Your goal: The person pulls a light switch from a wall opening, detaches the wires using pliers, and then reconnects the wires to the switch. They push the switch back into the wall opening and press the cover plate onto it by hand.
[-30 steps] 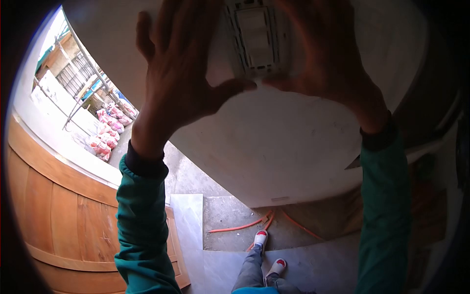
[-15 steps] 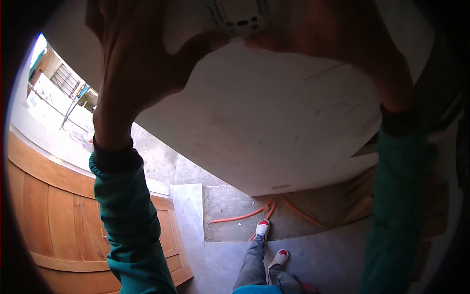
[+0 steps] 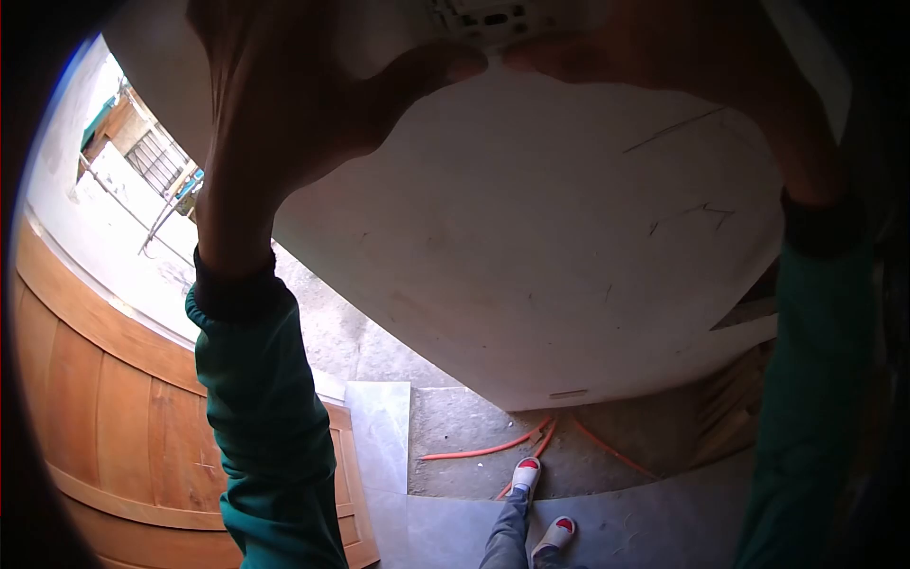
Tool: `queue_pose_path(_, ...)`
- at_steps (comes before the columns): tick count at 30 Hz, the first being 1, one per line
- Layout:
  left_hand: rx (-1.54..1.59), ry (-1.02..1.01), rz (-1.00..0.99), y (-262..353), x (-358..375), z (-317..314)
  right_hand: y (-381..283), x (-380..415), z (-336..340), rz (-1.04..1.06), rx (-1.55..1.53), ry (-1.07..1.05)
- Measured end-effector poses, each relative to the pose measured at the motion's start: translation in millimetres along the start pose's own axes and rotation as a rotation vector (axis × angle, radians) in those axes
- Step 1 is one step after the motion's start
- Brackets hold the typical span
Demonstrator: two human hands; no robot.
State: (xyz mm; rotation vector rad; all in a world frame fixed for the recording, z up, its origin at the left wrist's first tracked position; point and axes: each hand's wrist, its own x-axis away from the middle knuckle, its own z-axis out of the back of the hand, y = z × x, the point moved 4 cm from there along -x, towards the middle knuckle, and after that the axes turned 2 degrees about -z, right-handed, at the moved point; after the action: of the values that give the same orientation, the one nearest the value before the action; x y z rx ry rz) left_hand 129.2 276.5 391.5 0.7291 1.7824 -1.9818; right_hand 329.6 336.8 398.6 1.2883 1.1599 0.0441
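Observation:
A pale mounting plate (image 3: 493, 17) with dark slots and holes, like that of a wall switch or socket, lies against the white wall at the top edge; its upper part is cut off. My left hand (image 3: 294, 104) is raised to its left, with the thumb stretched to the plate's lower edge. From the other side my right hand (image 3: 692, 57) reaches in, its thumb also at that lower edge. The two thumb tips nearly meet there. Both hands close around the plate from the sides, but their other fingers are dark or out of view.
The white wall (image 3: 531, 237) carries scratches and dark marks. A wooden panelled door (image 3: 123, 427) stands lower left, beside a bright opening to outdoors. Orange conduits (image 3: 483, 449) come out of the rough floor near my feet (image 3: 526, 474). Wooden pieces (image 3: 735, 403) lie at the right.
The view has shifted, so wall, door and floor appear lower and further right, and less of the plate shows. Both thumbs stay at its lower edge.

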Motion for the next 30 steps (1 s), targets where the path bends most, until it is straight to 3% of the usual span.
queue_pose_path(5, -0.055, -0.110, 0.169, 3, 3, -3, -12, -2, 12, -0.035, -0.033, -0.101)
queue_pose_path(9, -0.073, -0.075, 0.089, 5, 3, -5, -13, -2, 14, -0.100, -0.080, -0.184)
queue_pose_path(12, -0.043, -0.079, 0.120, 8, 1, 1, -13, -1, 8, -0.088, -0.066, -0.168)
queue_pose_path(14, 0.153, -0.221, 0.244, 11, -2, 8, -16, -1, 8, -0.159, -0.156, -0.164)
queue_pose_path(18, 0.178, -0.236, 0.233, 12, -3, 13, -22, -8, 16, -0.187, -0.153, -0.235)
queue_pose_path(21, 0.208, -0.230, 0.241, 14, -4, 17, -31, -25, 34, -0.297, -0.264, -0.312)
queue_pose_path(23, 0.255, -0.326, 0.316, 12, 1, 14, -30, -22, 28, -0.452, -0.315, -0.562)
queue_pose_path(24, 0.348, -0.155, 0.357, 8, 0, 18, -29, -10, 10, -0.306, -0.097, -0.202)
queue_pose_path(25, 0.342, -0.147, 0.352, 7, 1, 17, -29, -17, 16, -0.301, -0.089, -0.195)
queue_pose_path(27, 0.333, -0.158, 0.332, 9, 3, 17, -33, -22, 24, -0.447, -0.304, -0.378)
queue_pose_path(30, 0.349, -0.192, 0.360, 9, 4, 20, -35, -20, 22, -0.502, -0.346, -0.373)
